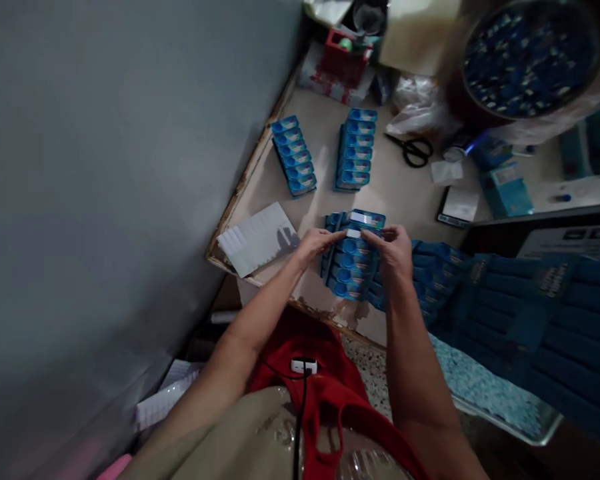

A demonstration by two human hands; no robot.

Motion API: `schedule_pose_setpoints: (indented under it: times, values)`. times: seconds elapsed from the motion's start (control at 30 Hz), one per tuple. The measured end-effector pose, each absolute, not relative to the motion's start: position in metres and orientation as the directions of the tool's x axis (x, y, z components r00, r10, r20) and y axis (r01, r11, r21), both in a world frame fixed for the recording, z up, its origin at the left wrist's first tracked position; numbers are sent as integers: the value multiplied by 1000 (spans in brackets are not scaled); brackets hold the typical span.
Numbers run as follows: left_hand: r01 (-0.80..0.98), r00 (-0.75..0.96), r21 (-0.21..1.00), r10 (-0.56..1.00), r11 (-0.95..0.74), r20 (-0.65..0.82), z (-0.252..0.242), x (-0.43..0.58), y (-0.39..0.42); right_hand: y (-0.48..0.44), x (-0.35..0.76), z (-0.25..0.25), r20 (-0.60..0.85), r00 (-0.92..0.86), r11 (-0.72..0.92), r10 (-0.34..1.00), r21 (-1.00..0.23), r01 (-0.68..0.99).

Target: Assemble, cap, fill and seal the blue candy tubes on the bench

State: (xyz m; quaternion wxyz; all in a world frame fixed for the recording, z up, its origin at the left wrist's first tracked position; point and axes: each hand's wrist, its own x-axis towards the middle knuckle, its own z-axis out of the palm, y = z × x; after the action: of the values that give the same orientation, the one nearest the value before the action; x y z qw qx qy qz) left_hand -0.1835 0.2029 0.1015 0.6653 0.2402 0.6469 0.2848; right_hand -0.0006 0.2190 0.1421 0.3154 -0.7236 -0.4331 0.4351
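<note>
A stack of small blue boxes (353, 275) stands near the table's front edge, ends facing up. The box at its far end carries a white label (361, 218). Just below that, a second white label (353, 234) lies against a box end. My left hand (319, 244) holds this label's left end between closed fingertips, while my right hand (396, 251) pinches at its right end. How firmly the label is stuck cannot be seen. To the left lies a sheet of labels (260, 241) with strips along one edge.
Two more rows of blue boxes, one left (294, 157) and one right (356, 150), stand further back. Black scissors (417, 152) lie beside a plastic bag (415, 103). Stacked blue packs (520, 320) crowd the right side. A large round container (593, 63) sits at the back right. A grey wall (105, 167) borders the left.
</note>
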Motion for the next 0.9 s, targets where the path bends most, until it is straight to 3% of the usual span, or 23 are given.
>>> schedule_pose_setpoints:
  times: [0.07, 0.13, 0.23, 0.33, 0.47, 0.6, 0.77, 0.9]
  values:
    - [-16, -221, 755, 735, 655, -642, 91, -198, 191, 216, 4, 156, -386, 262, -458, 885, -825, 330]
    - [213, -468, 773, 757, 597, -455, 82, -240, 177, 209, 4, 176, -290, 300, -397, 909, -822, 407]
    - [593, -590, 527, 774, 609, -230, 70, -335, 148, 186, -10, 203, -120, 313, -269, 942, -829, 490]
    - [696, -525, 344, 774, 630, -354, 57, -407, 121, 157, -46, 206, -132, 117, -173, 984, -851, 495]
    - [676, -382, 427, 781, 601, -494, 43, -428, 103, 129, -106, 177, -109, -259, 48, 960, -844, 534]
    - [622, -335, 503, 784, 601, -523, 52, -420, 98, 131, -154, 147, 13, -432, 310, 902, -715, 627]
    - [385, -84, 762, 842, 521, -533, 96, -418, 89, 145, -206, 138, 33, -671, 560, 741, -583, 589]
    - [241, -39, 798, 827, 552, -560, 127, -413, 81, 142, -229, 132, 6, -762, 670, 648, -480, 566]
